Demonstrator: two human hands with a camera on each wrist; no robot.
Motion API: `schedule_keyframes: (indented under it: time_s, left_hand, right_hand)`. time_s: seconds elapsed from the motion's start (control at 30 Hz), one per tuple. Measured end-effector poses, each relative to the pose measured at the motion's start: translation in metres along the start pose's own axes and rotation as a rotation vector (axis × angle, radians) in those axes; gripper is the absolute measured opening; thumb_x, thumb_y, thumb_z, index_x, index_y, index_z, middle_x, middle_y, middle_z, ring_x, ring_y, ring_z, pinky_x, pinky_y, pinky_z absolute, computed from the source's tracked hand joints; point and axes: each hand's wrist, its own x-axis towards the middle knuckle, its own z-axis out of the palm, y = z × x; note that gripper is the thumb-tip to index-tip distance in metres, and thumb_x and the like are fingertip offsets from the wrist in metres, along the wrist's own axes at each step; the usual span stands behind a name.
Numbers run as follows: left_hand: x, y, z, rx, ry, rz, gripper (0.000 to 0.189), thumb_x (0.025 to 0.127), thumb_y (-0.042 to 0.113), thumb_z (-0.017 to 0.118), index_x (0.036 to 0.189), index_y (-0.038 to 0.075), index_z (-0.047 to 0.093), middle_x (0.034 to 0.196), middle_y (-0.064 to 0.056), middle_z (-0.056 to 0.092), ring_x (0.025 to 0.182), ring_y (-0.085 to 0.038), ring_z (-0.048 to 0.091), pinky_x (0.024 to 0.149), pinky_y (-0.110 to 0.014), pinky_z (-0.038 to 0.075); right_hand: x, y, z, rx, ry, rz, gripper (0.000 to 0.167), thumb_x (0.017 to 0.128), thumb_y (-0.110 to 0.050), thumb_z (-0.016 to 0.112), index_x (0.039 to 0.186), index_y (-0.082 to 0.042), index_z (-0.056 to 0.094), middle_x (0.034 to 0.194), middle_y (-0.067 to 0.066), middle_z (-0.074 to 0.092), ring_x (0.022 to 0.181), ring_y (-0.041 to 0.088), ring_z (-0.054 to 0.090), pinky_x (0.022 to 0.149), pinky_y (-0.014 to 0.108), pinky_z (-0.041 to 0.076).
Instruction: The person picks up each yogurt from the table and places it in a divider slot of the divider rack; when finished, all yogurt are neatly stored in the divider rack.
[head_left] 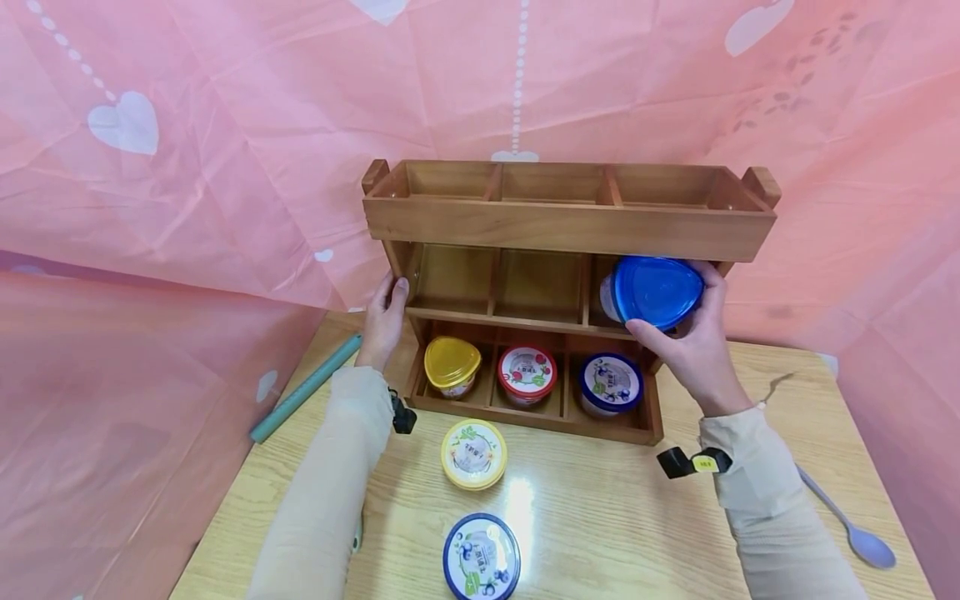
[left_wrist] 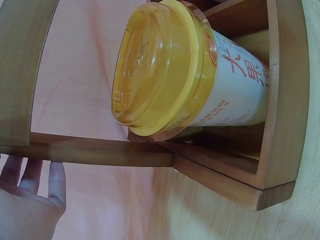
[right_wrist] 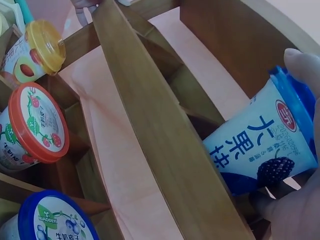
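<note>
The left hand touches the left side of the wooden rack with fairly straight fingers, its forearm slanting up and inward from the lower left — a teal rod-like item lies on the table just outside it. In the rack's bottom tier, from left to right, sit a yellow-lidded cup, leaning, a red-lidded cup and a dark-blue-lidded cup, one per compartment. In front of the rack, a yellow-rimmed tub and a blue-rimmed tub show their tops. Farther right, the right hand holds a bright-blue-lidded cup in the middle tier's right compartment, tilted with its lid outward — thumb at the lid's lower edge, fingers round its right side. The right forearm rises from the lower right, angled inward, and a grey spoon lies beyond it.
</note>
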Motion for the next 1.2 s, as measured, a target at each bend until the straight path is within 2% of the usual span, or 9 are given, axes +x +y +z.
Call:
schedule_keyframes:
  time_s: [0.1,0.27,0.37,0.53,0.7,0.9,0.97,1.1,1.2]
  left_hand:
    - [0.006,-0.01,0.0,-0.012,0.003,0.011,0.055,0.106,0.035,0.041,0.157,0.018,0.027,0.163,-0.006,0.027,0.149,-0.023,0.025,0.122,-0.039,0.024]
    - [0.02,-0.036,0.003,-0.022,0.02,0.036,0.057,0.104,0.044,0.043,0.156,0.026,0.029,0.162,0.0,0.029,0.149,-0.019,0.027,0.122,-0.039,0.024]
    - [0.02,-0.039,0.004,-0.013,0.025,0.046,0.059,0.103,0.047,0.042,0.157,0.026,0.029,0.162,0.0,0.029,0.148,-0.02,0.028,0.122,-0.04,0.025]
    - [0.02,-0.039,0.004,-0.01,0.031,0.056,0.061,0.103,0.05,0.043,0.157,0.025,0.028,0.162,0.0,0.029,0.149,-0.02,0.028,0.122,-0.04,0.025]
    - [0.018,-0.034,0.003,-0.024,0.022,0.033,0.058,0.104,0.043,0.043,0.157,0.025,0.028,0.162,0.0,0.028,0.149,-0.019,0.026,0.122,-0.039,0.023]
    - [0.001,-0.006,0.001,-0.028,-0.002,0.012,0.055,0.107,0.031,0.041,0.157,0.015,0.026,0.163,-0.008,0.026,0.15,-0.025,0.024,0.122,-0.041,0.023]
    - [-0.001,-0.001,0.001,-0.019,-0.002,0.017,0.055,0.107,0.029,0.041,0.157,0.014,0.026,0.163,-0.009,0.026,0.15,-0.025,0.025,0.122,-0.04,0.023]
    - [0.0,-0.001,0.001,-0.03,0.001,0.025,0.055,0.107,0.028,0.04,0.157,0.012,0.025,0.163,-0.01,0.025,0.15,-0.026,0.023,0.122,-0.041,0.022]
    - [0.009,-0.014,0.001,-0.042,0.01,0.023,0.056,0.106,0.034,0.041,0.157,0.017,0.026,0.163,-0.007,0.026,0.15,-0.023,0.024,0.123,-0.04,0.022]
  right_hand:
    - [0.004,0.003,0.002,-0.014,-0.001,0.04,0.1,0.084,-0.012,0.077,0.151,-0.038,0.008,0.157,0.002,0.018,0.144,0.034,0.024,0.117,0.057,0.028]
    - [0.009,0.01,0.004,-0.071,-0.013,0.09,0.1,0.085,-0.02,0.078,0.151,-0.039,0.005,0.159,0.004,0.015,0.146,0.034,0.022,0.117,0.06,0.025]
    - [0.011,0.013,0.003,-0.082,-0.018,0.106,0.101,0.085,-0.021,0.078,0.151,-0.039,0.004,0.16,0.004,0.014,0.147,0.035,0.021,0.118,0.06,0.024]
    - [0.013,0.013,0.002,-0.086,-0.03,0.112,0.102,0.085,-0.022,0.078,0.15,-0.039,0.002,0.161,0.006,0.012,0.147,0.037,0.019,0.118,0.061,0.022]
    - [0.014,0.012,0.003,-0.083,-0.042,0.114,0.102,0.085,-0.023,0.077,0.15,-0.042,0.001,0.161,0.005,0.01,0.148,0.039,0.017,0.117,0.063,0.023]
    - [0.015,0.011,0.004,-0.078,-0.044,0.095,0.102,0.086,-0.022,0.077,0.151,-0.041,0.001,0.16,0.003,0.012,0.148,0.037,0.018,0.117,0.062,0.024]
    - [0.014,0.011,0.004,-0.086,-0.044,0.094,0.102,0.086,-0.022,0.076,0.151,-0.042,0.0,0.161,0.003,0.011,0.148,0.037,0.017,0.117,0.063,0.023]
    - [0.013,0.01,0.004,-0.089,-0.037,0.086,0.102,0.085,-0.022,0.077,0.151,-0.041,0.001,0.16,0.002,0.012,0.148,0.036,0.017,0.117,0.063,0.023]
    - [0.012,0.01,0.003,-0.085,-0.028,0.067,0.102,0.085,-0.021,0.078,0.152,-0.04,0.002,0.16,0.001,0.013,0.147,0.033,0.018,0.118,0.061,0.023]
